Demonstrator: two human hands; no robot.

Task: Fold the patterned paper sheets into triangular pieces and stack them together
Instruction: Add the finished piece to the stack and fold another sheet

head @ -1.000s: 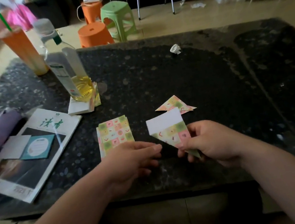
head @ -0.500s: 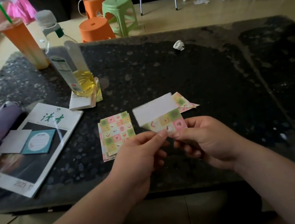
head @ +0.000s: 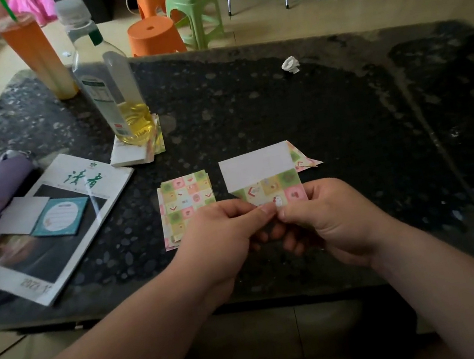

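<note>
- My left hand [head: 224, 238] and right hand [head: 336, 218], centre frame: each grip pinches the paper sheet's [head: 264, 177] lower edge, above the tabletop [head: 345, 116].
- Paper stack [head: 186, 202] just left; folded triangle [head: 305, 161] behind the sheet.

Green calligraphic title 读者 on white magazine [head: 32, 263] cover, 2023 printed near its lower edge, bottle [head: 105, 85] label too blurred to read

Left hand [head: 223, 232] and right hand [head: 331, 216] pinching, thumbs touching.
</note>
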